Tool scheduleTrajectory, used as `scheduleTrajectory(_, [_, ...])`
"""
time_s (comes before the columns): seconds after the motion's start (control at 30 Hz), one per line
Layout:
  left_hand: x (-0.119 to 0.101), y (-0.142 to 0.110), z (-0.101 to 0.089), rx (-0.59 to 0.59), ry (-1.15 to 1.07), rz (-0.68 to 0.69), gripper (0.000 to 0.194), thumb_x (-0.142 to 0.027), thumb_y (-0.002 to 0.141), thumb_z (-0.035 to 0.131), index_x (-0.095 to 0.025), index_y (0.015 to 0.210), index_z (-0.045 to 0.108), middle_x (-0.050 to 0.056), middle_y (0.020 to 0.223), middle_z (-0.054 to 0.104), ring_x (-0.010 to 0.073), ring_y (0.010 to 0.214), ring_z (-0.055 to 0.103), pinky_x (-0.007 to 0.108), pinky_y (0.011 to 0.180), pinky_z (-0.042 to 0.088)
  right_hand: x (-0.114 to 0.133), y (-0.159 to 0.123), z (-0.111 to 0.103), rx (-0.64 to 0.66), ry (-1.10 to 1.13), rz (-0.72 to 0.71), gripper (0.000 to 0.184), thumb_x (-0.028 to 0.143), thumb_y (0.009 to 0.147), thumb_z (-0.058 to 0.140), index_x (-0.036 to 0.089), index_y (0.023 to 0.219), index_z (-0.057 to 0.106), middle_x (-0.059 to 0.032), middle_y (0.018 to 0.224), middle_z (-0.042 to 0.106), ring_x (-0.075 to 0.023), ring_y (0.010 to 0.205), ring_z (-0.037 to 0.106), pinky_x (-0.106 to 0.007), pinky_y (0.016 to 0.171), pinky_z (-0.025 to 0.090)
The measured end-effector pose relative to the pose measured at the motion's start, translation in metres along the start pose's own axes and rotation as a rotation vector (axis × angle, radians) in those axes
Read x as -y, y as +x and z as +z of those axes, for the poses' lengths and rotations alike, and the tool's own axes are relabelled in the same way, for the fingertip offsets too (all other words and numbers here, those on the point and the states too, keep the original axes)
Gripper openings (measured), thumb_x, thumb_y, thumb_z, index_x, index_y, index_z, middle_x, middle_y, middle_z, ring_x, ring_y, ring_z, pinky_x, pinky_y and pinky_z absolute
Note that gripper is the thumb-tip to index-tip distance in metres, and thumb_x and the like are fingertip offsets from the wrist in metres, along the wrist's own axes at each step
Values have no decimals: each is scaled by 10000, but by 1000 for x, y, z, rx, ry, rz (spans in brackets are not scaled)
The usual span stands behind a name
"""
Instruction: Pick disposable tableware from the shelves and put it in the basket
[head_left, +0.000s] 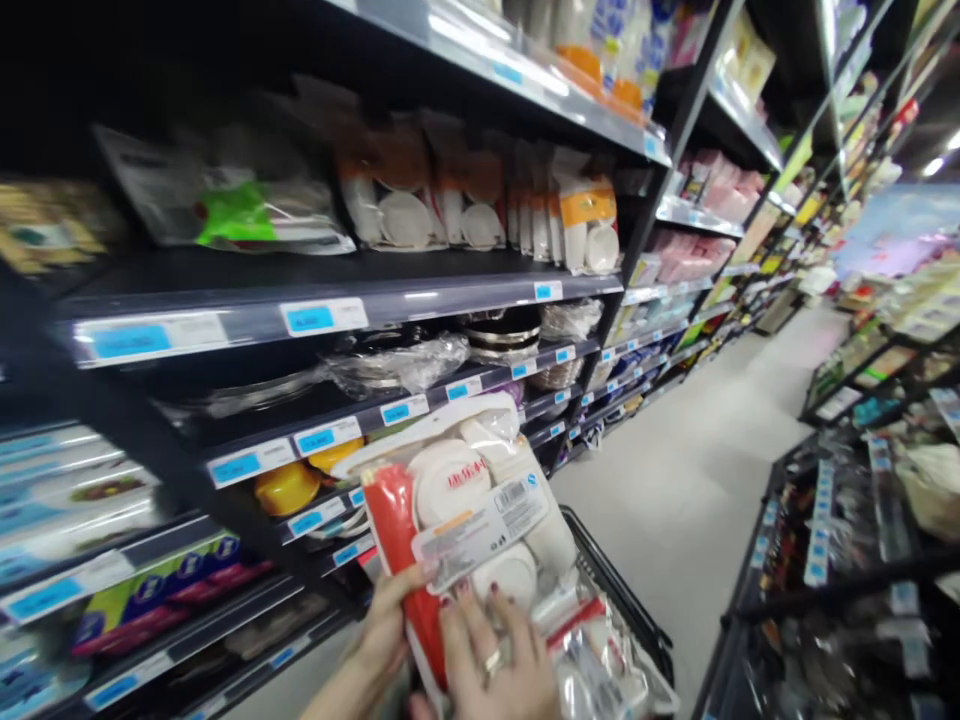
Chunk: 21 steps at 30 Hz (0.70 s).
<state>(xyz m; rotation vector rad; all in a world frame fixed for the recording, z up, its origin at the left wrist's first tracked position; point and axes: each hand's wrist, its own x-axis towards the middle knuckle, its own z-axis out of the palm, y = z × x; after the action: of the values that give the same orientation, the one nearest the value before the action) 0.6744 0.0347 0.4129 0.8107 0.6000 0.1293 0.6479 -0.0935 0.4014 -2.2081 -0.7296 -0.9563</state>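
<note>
I hold a clear plastic pack of white disposable plates (465, 500) with a red strip down its left side and a barcode label across the front. My left hand (388, 622) grips the pack's lower left edge, fingers wrapped behind it. My right hand (491, 655), with a ring on one finger, presses its fingers on the lower front of the same pack. The pack is tilted and sits just above a black shopping basket (626, 595). More wrapped packs (600, 665) lie in the basket.
Dark shelves with blue price tags run along the left, with similar plate packs (589, 225) on an upper shelf and yellow bowls (289, 487) lower down. A pale aisle floor (712, 450) stretches ahead. Low shelving (847, 560) stands on the right.
</note>
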Motion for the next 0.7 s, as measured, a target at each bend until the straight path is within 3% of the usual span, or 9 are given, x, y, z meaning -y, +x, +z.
scheduleTrajectory(0.07, [-17, 15, 1, -13, 34, -34, 582, -169, 423, 731, -109, 998, 670, 37, 672, 725, 265, 619, 679, 338, 630, 580, -30, 21, -18, 92, 113, 119, 348, 389, 811, 572, 212, 1104, 635, -97, 1031, 685, -286, 970, 597, -470, 849, 511])
scheduleTrajectory(0.13, [-30, 30, 7, 57, 67, -105, 458, -158, 443, 676, -100, 897, 676, 54, 643, 717, 254, 586, 671, 336, 629, 578, -71, 39, -35, 31, 83, 464, 458, 425, 729, 684, 167, 1102, 621, -140, 1044, 646, -296, 999, 569, -505, 883, 482])
scheduleTrajectory(0.2, [-37, 41, 17, 184, 113, -191, 370, -166, 473, 636, -96, 835, 670, 74, 631, 709, 259, 599, 675, 350, 664, 577, -111, 47, -48, 166, 404, 753, 749, 503, 644, 742, 151, 1264, 513, -164, 1176, 599, -283, 1026, 584, -483, 903, 486])
scheduleTrajectory(0.27, [-34, 49, 31, 359, 186, -284, 346, -193, 509, 612, -95, 836, 666, 84, 618, 699, 271, 640, 682, 364, 696, 567, -138, 45, -54, 320, 846, 883, 849, 595, 605, 749, 165, 1288, 484, -160, 1206, 603, -274, 1026, 610, -454, 910, 494])
scheduleTrajectory(0.33, [-21, 57, 47, 527, 272, -359, 362, -211, 537, 609, -85, 872, 664, 100, 635, 695, 290, 701, 688, 373, 719, 552, -150, 34, -57, 350, 1131, 967, 839, 625, 562, 775, 167, 1224, 537, -152, 1155, 646, -291, 1030, 623, -452, 918, 496])
scheduleTrajectory(0.43, [10, 72, 72, 646, 367, -421, 366, -201, 538, 641, -62, 876, 660, 133, 671, 689, 301, 717, 681, 371, 701, 536, -152, 4, -61, 163, 1173, 1176, 777, 528, 513, 837, 148, 1146, 592, -153, 1076, 688, -324, 1028, 636, -455, 910, 509])
scheduleTrajectory(0.53, [46, 91, 88, 655, 433, -379, 380, -180, 546, 711, -101, 914, 656, 113, 774, 701, 261, 736, 664, 323, 680, 525, -159, -35, -62, -41, 1089, 1365, 769, 471, 554, 824, 137, 1197, 568, -136, 1046, 704, -319, 1015, 649, -432, 902, 523])
scheduleTrajectory(0.63, [74, 109, 79, 564, 532, -258, 454, -168, 550, 773, -170, 979, 626, 72, 930, 692, 202, 790, 629, 234, 615, 485, -186, -85, -54, -190, 1001, 1530, 828, 481, 571, 804, 125, 1262, 520, -111, 1003, 713, -315, 1008, 653, -411, 898, 531])
scheduleTrajectory(0.7, [84, 114, 55, 503, 605, -211, 454, -208, 563, 781, -181, 988, 623, 73, 982, 681, 191, 805, 611, 208, 573, 453, -212, -122, -40, -331, 842, 1604, 870, 489, 524, 814, 123, 1258, 524, -85, 934, 718, -315, 977, 662, -390, 882, 538])
